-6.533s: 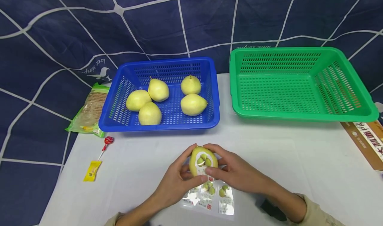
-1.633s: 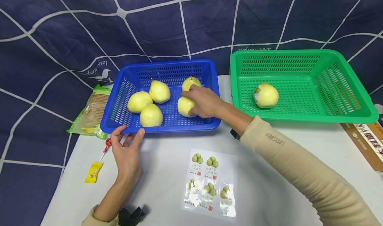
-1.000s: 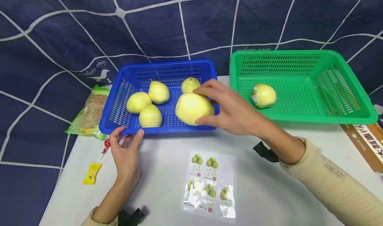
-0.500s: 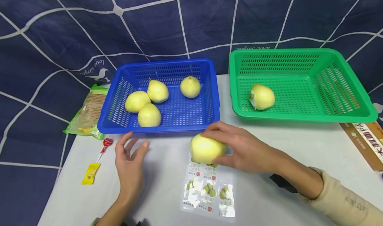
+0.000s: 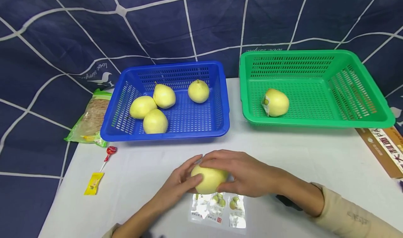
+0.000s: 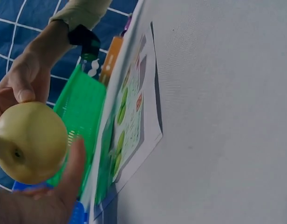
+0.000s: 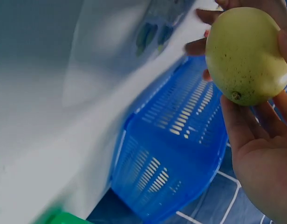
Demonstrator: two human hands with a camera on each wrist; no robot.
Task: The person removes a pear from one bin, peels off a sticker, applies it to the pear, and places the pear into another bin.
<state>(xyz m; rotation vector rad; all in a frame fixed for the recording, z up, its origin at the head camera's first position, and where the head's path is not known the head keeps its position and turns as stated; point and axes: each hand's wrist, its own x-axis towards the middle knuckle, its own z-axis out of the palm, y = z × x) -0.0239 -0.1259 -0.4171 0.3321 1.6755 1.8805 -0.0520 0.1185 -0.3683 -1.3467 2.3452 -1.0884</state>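
Observation:
A yellow-green pear (image 5: pixel 209 181) is held above the table between both hands. My right hand (image 5: pixel 247 172) grips it from the right, fingers over the top and thumb underneath. From the left, my left hand (image 5: pixel 177 182) has its thumb on the front of the pear and its fingers behind. Under the pear lies a clear sheet of pear-picture stickers (image 5: pixel 218 211), its upper part hidden by the hands. In the right wrist view the stem end of the pear (image 7: pixel 248 56) shows small brown specks.
Several pears sit in the blue basket (image 5: pixel 167 137). The green basket (image 5: pixel 318 123) holds one pear (image 5: pixel 277 102) with a sticker on it. At left lie a bread bag (image 5: pixel 92 119), a red lollipop (image 5: pixel 111 150) and a yellow packet (image 5: pixel 93 183). A brown box (image 5: pixel 382 150) lies at right.
The stickered pear went into the green basket. My right hand lifted another pear from the blue basket to above the sheet. My left hand left the blue rim and took hold of it.

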